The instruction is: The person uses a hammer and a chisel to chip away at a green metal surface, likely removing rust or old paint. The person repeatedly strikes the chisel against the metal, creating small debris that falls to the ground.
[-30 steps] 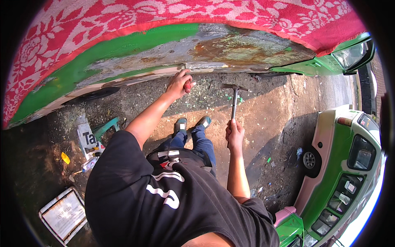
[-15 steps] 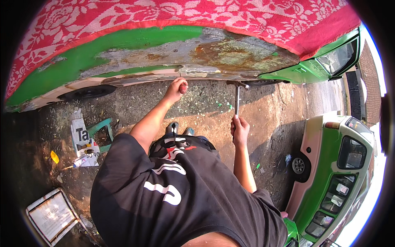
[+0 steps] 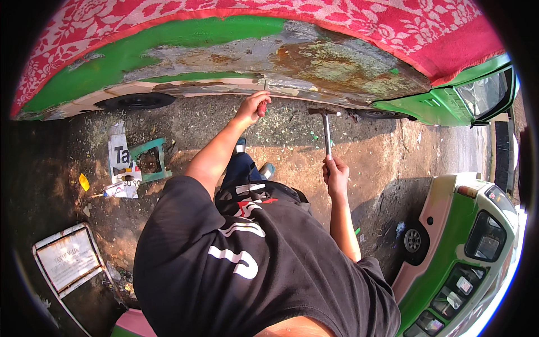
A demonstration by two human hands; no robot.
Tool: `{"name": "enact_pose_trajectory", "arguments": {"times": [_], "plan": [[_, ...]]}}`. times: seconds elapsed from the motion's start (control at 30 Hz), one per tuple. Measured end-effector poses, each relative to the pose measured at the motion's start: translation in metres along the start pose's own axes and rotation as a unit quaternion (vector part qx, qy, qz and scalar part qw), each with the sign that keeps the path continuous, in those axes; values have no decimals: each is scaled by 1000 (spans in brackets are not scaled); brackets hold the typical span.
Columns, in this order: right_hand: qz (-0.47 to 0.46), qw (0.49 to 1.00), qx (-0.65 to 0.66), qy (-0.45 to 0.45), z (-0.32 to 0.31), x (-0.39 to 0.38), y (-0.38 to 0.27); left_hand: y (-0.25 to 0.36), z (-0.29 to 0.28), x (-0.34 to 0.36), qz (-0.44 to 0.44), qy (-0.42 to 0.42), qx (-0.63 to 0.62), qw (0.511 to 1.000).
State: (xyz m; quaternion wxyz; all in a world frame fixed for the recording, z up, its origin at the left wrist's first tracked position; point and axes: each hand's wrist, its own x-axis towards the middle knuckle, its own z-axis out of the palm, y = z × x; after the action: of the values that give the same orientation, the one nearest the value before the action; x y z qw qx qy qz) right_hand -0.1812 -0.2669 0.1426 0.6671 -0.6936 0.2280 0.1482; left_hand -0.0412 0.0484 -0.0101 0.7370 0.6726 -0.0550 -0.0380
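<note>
My left hand is closed round the red handle of what looks like a screwdriver. Its thin shaft points at the lower edge of the vehicle body, where paint is stripped to grey and rusty metal; whether the tip touches is too small to tell. In my right hand is a hammer, gripped near the end of its long metal handle. The hammer's head is up close to the vehicle's lower edge, to the right of the screwdriver.
A red floral cloth drapes over the vehicle. Left on the ground lie a green frame, a printed sheet, a yellow scrap and a rusty-framed sign. A green and white van stands at right. Paint chips litter the ground.
My left hand has risen toward the vehicle's lower edge with the screwdriver, whose shaft now shows. My feet have shifted apart. The whole view has moved slightly; my right hand still holds the hammer.
</note>
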Motion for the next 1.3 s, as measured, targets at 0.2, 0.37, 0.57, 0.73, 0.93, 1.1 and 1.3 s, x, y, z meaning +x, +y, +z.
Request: {"name": "enact_pose_trajectory", "arguments": {"times": [0.2, 0.37, 0.57, 0.73, 0.93, 1.1, 1.3], "plan": [[11, 1000, -24, -11, -4, 8, -3, -2, -2, 4, 112, 16, 223, 968], [9, 999, -39, -8, 3, 23, -3, -3, -8, 13, 145, 29, 241, 959], [7, 998, -50, -22, 15, 28, -10, -12, -16, 19, 65, 13, 136, 988], [18, 998, -55, -20, 16, 27, -13, -3, -13, 22, 150, 5, 288, 946], [-13, 994, -103, -21, 15, 29, -5, 2, -14, 21, 141, -14, 340, 930], [-139, 951, -272, 35, 35, 31, 12, 8, -18, 30, 175, -52, 401, 898], [-339, 880, -330, -28, 62, 36, 26, 21, -19, 37, 110, -81, 376, 917]]}}
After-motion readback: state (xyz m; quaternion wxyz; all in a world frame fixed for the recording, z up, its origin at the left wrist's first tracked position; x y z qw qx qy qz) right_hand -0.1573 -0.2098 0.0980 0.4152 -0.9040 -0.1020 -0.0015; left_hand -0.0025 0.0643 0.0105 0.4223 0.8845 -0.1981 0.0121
